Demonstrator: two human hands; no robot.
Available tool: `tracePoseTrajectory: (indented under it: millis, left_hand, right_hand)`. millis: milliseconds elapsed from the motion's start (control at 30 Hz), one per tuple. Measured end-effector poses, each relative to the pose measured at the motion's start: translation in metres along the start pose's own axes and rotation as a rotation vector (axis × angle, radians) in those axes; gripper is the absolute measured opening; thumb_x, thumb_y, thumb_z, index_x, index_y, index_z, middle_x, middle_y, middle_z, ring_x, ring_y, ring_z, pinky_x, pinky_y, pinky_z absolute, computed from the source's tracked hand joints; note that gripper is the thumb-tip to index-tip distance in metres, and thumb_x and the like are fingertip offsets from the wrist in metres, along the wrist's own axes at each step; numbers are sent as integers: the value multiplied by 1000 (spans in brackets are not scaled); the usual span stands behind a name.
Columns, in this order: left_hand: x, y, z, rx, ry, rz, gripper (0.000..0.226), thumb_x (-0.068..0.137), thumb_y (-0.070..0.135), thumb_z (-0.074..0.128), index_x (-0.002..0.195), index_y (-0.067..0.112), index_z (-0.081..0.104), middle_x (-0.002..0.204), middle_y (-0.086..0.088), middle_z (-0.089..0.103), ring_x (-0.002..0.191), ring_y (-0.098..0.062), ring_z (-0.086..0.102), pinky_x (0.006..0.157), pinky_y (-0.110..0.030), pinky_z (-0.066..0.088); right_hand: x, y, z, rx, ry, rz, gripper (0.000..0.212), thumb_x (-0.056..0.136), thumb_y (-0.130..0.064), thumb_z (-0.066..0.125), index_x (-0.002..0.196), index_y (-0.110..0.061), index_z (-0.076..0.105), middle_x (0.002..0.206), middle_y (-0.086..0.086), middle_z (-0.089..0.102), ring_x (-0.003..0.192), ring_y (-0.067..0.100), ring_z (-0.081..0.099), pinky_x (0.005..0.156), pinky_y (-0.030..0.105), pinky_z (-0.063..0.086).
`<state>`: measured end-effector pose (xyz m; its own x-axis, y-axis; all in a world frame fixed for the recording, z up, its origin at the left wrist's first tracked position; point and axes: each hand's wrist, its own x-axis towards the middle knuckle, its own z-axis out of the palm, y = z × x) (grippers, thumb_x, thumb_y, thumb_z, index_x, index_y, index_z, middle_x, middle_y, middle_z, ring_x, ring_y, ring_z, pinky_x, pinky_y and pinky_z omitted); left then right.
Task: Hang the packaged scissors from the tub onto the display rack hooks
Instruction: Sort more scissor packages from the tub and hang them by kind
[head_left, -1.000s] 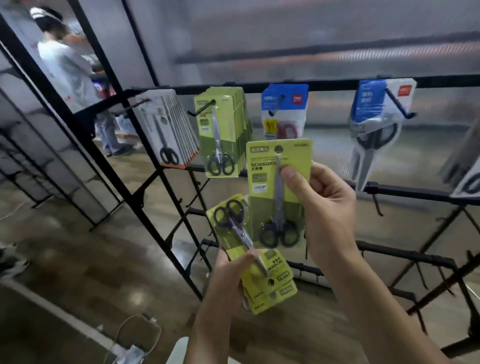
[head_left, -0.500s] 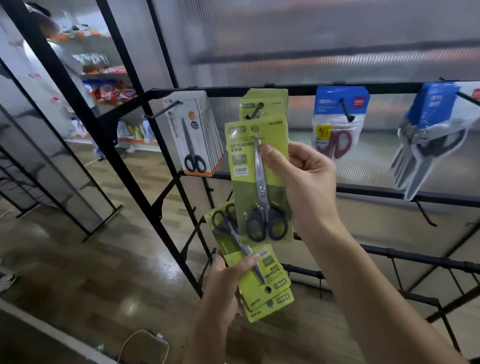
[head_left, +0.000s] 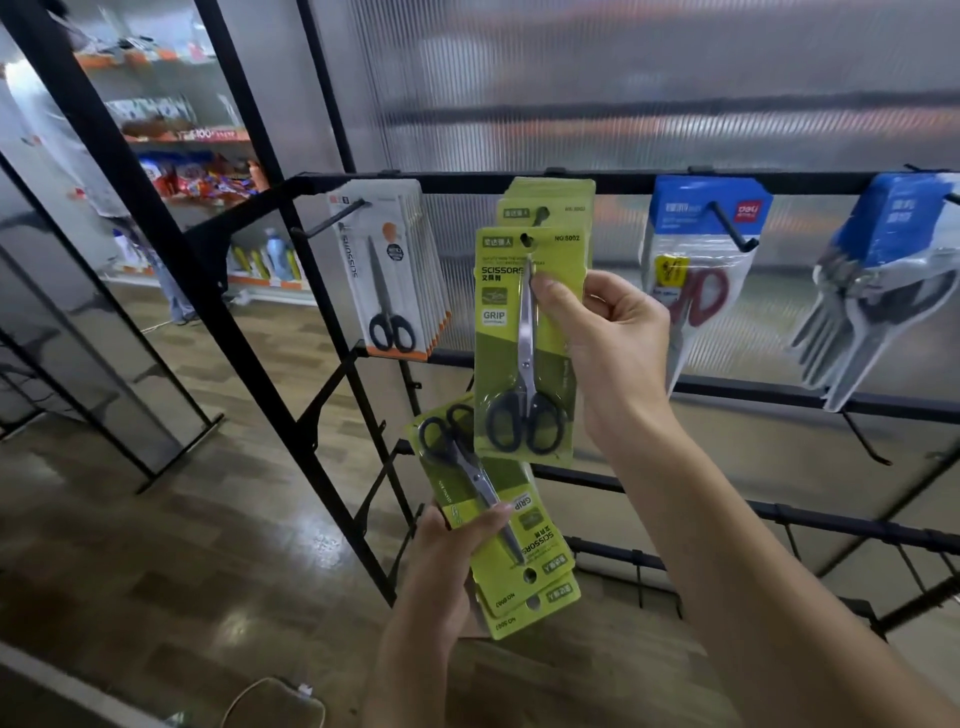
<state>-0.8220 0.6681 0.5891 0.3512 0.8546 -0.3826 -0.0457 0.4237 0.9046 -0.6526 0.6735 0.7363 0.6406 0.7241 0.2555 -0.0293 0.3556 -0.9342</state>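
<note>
My right hand (head_left: 608, 338) pinches a green scissors pack (head_left: 501, 332) upright, with its hang hole right at the tip of a black hook (head_left: 540, 215) on the display rack (head_left: 467, 183). Behind it, more green packs (head_left: 563, 200) hang on that same hook. My left hand (head_left: 447, 551) grips a small stack of green scissors packs (head_left: 524, 566) upside down, lower and to the left. The tub is out of sight.
On neighbouring hooks hang white scissors packs (head_left: 387, 270) on the left, a blue-topped pack with red scissors (head_left: 696, 260) and blue-topped grey scissors (head_left: 878, 291) on the right. Lower rack bars (head_left: 810, 519) carry bare hooks. A cable (head_left: 270, 696) lies on the wooden floor.
My right hand has carried the single green pack up and toward the hook, so its hole now meets the hook tip. The left hand's stack stayed low.
</note>
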Motion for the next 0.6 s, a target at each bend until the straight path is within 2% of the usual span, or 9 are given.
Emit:
tracePoseTrajectory:
  millis: [100,233,300,367,467,600]
  left_hand:
    - [4,3,3,-5,-27,3,46,82,16,82,126,18,70,116,-9,80,111,-33,76,107,-63,52]
    - [8,4,4,-3,-19,4,39,91,6,77,127,20,70,116,-6,81,112,-31,76,104,-60,54]
    - [9,5,2,-25,-6,2,37,92,4,76,125,20,70,114,-7,81,109,-32,77,100,-58,57]
    - [8,6,0,-68,-7,9,39,91,5,77,127,19,70,116,-10,80,108,-34,77,100,-60,57]
    - [6,9,-1,-125,-6,32,52,78,15,82,129,17,69,120,-14,79,111,-38,76,99,-62,57]
    - [2,12,-2,-140,-20,63,53,76,15,82,126,15,68,117,-13,80,104,-33,78,83,-49,63]
  right_hand:
    - [14,3,2,-44,25,25,13,90,-21,80,97,-10,78,82,1,76,73,10,67,70,24,56]
    - [39,8,6,-99,117,62,26,84,-30,86,94,-10,73,91,13,74,77,15,64,71,32,57]
    - [51,9,7,-118,175,82,34,79,-34,89,94,-14,65,89,5,68,76,14,61,68,27,51]
    - [60,11,7,-149,214,102,39,77,-38,90,93,-20,59,91,0,64,76,14,58,68,26,47]
    - [68,16,8,-220,246,126,43,76,-47,88,90,-24,55,90,-2,63,75,15,58,68,30,48]
    - [74,16,13,-273,272,131,45,77,-51,86,94,-24,53,92,-5,60,76,12,57,74,31,51]
